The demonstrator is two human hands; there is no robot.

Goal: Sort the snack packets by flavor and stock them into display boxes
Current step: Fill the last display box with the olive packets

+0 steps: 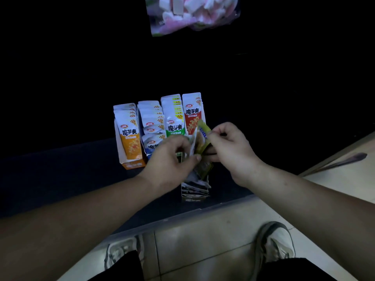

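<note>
Closest to you, your two shoes [278, 242] stand on a pale tiled floor [203, 240], at the edge of a low dark shelf [71, 169]. Both bare forearms reach forward over that shelf and meet in the middle.

Your left hand [172, 155] has its fingers curled and its thumb pressed against a small bunch of packets [192, 145]. Your right hand [229, 151], just beside it, pinches the top of a yellow-green packet [203, 138] between curled fingers and thumb. The hands hide how many packets are in the bunch.

Directly under your hands sits an open white box [194, 198] holding loose, mixed packets.

Behind it, four rows of packets stand upright side by side. From left to right they are an orange row [129, 138] in an orange display box [132, 165], a blue row [152, 126], a green row [173, 118] and a red row [192, 114]. Farthest away, at the top, hangs a clear bag of pink and white marshmallows [192, 13].

You appear to be mid-sort, separating one packet from the bunch. None of the four rows visibly matches yellow-green. The next move calls for freeing that packet cleanly, reading its flavor in the dim light, and choosing a place without tipping the standing rows.
</note>
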